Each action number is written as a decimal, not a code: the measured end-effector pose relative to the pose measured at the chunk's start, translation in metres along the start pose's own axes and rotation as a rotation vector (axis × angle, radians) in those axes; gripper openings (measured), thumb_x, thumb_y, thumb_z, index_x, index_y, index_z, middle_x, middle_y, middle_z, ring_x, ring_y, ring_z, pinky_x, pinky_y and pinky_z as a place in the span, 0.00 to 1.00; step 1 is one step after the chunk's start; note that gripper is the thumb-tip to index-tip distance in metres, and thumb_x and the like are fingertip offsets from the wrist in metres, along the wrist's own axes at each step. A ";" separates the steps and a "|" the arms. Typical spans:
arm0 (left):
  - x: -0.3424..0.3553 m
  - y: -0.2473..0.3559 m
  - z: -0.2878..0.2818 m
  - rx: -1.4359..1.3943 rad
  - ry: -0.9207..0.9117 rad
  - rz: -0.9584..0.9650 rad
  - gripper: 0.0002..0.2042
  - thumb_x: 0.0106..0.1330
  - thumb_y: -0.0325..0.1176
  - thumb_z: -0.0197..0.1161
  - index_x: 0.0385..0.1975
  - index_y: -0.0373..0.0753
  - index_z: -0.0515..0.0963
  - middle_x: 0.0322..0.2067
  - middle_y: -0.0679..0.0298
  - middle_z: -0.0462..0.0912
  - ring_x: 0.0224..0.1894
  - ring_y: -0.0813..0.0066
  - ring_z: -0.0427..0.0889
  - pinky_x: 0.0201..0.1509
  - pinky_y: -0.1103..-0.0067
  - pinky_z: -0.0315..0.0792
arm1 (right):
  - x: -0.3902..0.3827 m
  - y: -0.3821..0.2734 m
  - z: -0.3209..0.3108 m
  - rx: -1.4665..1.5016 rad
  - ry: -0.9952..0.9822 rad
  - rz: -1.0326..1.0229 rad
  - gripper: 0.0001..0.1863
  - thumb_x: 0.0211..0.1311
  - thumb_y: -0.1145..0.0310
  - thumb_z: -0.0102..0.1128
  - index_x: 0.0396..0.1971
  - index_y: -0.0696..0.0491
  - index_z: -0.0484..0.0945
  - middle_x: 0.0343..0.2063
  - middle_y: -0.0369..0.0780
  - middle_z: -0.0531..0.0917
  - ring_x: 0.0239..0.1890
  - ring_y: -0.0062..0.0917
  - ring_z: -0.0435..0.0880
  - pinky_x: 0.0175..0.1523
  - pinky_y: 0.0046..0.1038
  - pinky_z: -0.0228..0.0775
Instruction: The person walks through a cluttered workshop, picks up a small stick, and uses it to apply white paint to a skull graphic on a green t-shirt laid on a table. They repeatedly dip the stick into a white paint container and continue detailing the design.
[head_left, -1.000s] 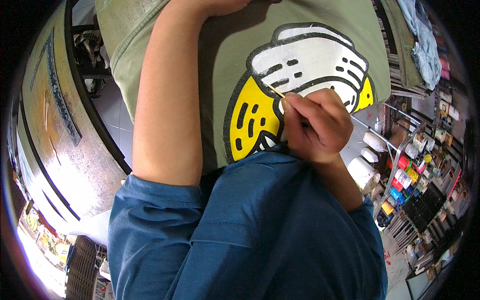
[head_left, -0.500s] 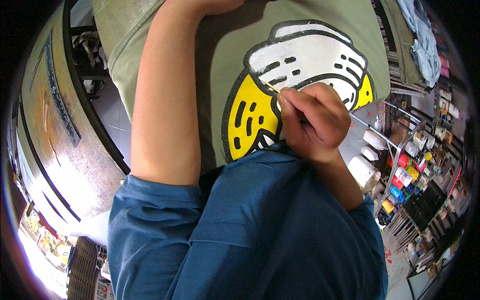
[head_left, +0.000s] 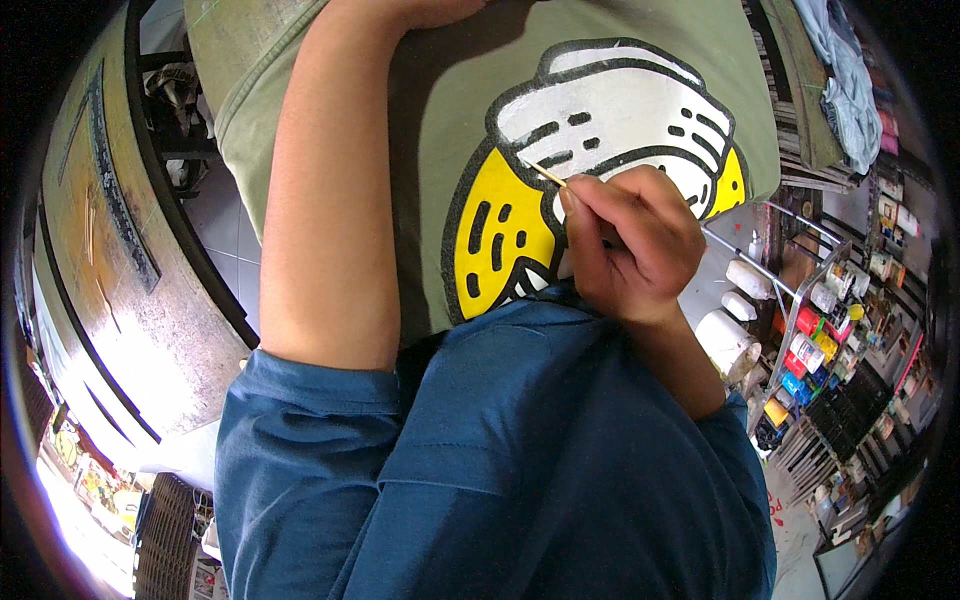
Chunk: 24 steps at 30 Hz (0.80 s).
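Note:
Olive-green cloth (head_left: 425,200) lies spread in front of me, with a printed cartoon design (head_left: 615,115) in white, yellow and thick black outlines. In a pinch between thumb and fingertips, my right hand (head_left: 640,240) holds a thin wooden stick (head_left: 548,176). The stick slants up to the left, its pale tip at the black outline where the white and yellow areas meet; whether it touches the print I cannot tell. My left hand (head_left: 440,10) is at the far edge of the cloth, mostly cut off by the picture's top, its fingers hidden.
A worn board (head_left: 150,300) with a dark strip and some thin sticks on it stands at the left. To the right, a metal-framed rack (head_left: 800,290) is near several paint bottles and jars (head_left: 805,350). Light-blue cloth (head_left: 850,110) hangs at the far right.
My right hand and the stick have shifted very slightly to the right along the outline. My left arm has hardly moved.

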<state>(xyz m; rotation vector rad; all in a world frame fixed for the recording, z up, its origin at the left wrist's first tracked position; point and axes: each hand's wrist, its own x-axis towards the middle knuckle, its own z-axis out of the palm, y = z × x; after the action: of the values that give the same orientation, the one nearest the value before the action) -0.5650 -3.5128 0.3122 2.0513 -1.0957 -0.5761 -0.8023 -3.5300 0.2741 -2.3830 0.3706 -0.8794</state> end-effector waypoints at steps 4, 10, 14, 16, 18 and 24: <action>0.003 -0.006 0.005 -0.025 0.002 0.027 0.10 0.52 0.32 0.78 0.26 0.33 0.84 0.58 0.53 0.79 0.49 0.61 0.82 0.54 0.72 0.75 | 0.001 0.003 0.001 -0.015 -0.019 -0.019 0.09 0.51 0.76 0.69 0.33 0.50 0.82 0.21 0.35 0.78 0.20 0.28 0.76 0.26 0.30 0.62; 0.000 -0.002 0.000 -0.018 0.006 -0.005 0.10 0.52 0.32 0.78 0.26 0.33 0.84 0.58 0.54 0.78 0.50 0.61 0.82 0.55 0.72 0.74 | 0.004 0.001 -0.001 -0.038 -0.047 -0.037 0.08 0.52 0.75 0.69 0.32 0.50 0.81 0.20 0.34 0.77 0.20 0.28 0.76 0.26 0.30 0.62; -0.001 0.002 0.000 -0.014 0.005 -0.028 0.10 0.52 0.32 0.78 0.27 0.34 0.84 0.59 0.55 0.78 0.51 0.61 0.82 0.55 0.72 0.74 | 0.002 0.000 -0.003 -0.023 -0.028 -0.014 0.08 0.51 0.75 0.69 0.32 0.50 0.82 0.20 0.35 0.77 0.20 0.28 0.76 0.26 0.29 0.62; -0.002 0.003 -0.001 -0.011 0.004 -0.029 0.10 0.52 0.32 0.78 0.27 0.34 0.84 0.59 0.55 0.78 0.51 0.61 0.81 0.55 0.72 0.74 | 0.001 0.000 -0.001 0.001 0.003 -0.013 0.08 0.51 0.76 0.69 0.32 0.50 0.82 0.20 0.35 0.77 0.20 0.28 0.75 0.26 0.29 0.62; -0.001 0.001 -0.003 -0.003 0.004 -0.018 0.11 0.51 0.32 0.78 0.27 0.34 0.84 0.59 0.55 0.78 0.51 0.61 0.81 0.55 0.71 0.74 | 0.002 0.001 0.002 0.021 0.015 -0.022 0.08 0.51 0.76 0.69 0.32 0.50 0.82 0.20 0.35 0.78 0.20 0.28 0.75 0.26 0.29 0.62; -0.007 -0.004 0.006 0.024 0.066 0.100 0.11 0.51 0.32 0.78 0.26 0.33 0.84 0.59 0.55 0.78 0.51 0.61 0.82 0.55 0.72 0.74 | 0.005 0.002 0.001 -0.027 -0.030 -0.039 0.08 0.50 0.76 0.69 0.31 0.50 0.81 0.20 0.35 0.77 0.20 0.29 0.76 0.26 0.30 0.62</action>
<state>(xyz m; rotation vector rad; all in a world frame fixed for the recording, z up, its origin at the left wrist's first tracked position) -0.5711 -3.5075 0.3061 2.0085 -1.1639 -0.4449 -0.7980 -3.5337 0.2753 -2.4335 0.3273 -0.8600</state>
